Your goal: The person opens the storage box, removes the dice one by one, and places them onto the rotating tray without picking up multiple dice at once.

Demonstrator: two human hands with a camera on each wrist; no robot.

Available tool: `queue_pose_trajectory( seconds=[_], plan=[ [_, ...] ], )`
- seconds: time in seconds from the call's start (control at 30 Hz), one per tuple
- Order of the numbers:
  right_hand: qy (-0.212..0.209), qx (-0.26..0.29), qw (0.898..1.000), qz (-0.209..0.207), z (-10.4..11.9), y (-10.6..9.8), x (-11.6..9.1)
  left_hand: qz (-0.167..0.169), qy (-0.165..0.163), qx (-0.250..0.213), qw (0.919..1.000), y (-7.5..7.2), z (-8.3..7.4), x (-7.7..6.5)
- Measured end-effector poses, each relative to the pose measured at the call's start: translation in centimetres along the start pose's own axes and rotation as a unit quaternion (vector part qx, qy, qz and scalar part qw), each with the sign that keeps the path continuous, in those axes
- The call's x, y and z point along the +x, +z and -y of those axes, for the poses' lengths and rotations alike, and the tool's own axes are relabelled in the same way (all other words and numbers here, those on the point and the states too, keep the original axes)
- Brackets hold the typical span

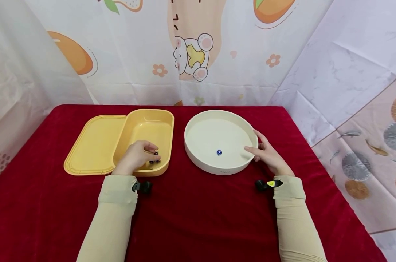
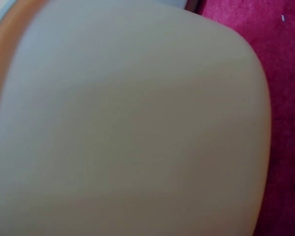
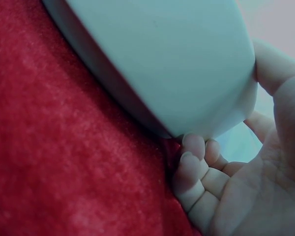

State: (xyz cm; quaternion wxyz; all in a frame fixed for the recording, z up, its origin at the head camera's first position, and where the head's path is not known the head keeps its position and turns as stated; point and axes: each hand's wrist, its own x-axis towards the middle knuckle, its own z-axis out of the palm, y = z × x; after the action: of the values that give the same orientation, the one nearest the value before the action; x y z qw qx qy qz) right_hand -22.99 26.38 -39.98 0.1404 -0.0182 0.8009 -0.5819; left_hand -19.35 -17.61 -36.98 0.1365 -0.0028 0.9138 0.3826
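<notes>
My left hand (image 1: 137, 154) reaches inside the yellow rectangular box (image 1: 148, 125). Between its thumb and fingers shows a dark blue die (image 1: 156, 153), which they appear to pinch. More dice lie just below the fingertips, partly hidden. Its wrist view holds only the box's blurred outer wall (image 2: 137, 137). On the right, my right hand (image 1: 266, 154) grips the side of a round cream tray (image 1: 214, 169), thumb over the rim and the other fingers outside, low against its wall. One blue die with white dots (image 1: 219, 152) lies on the tray floor.
A flat yellow lid (image 1: 94, 145) lies left of the box, partly under its edge. Red cloth (image 1: 201, 211) covers the table. Patterned curtains (image 1: 135, 47) hang close behind and at both sides.
</notes>
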Motion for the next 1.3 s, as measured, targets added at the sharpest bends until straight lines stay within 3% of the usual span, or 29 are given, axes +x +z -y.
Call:
queue_pose_trajectory(
  seconds=[0.7, 1.3],
  plan=[
    [0.001, -0.01, 1.0, -0.005, 0.0, -0.1, 0.21, 0.001, -0.005, 0.007, 1.0, -0.13, -0.04, 0.18],
    [0.005, -0.012, 1.0, -0.006, 0.06, -0.01, -0.01, 0.021, -0.007, 0.047, 0.9987, 0.12, -0.36, 0.08]
  ],
)
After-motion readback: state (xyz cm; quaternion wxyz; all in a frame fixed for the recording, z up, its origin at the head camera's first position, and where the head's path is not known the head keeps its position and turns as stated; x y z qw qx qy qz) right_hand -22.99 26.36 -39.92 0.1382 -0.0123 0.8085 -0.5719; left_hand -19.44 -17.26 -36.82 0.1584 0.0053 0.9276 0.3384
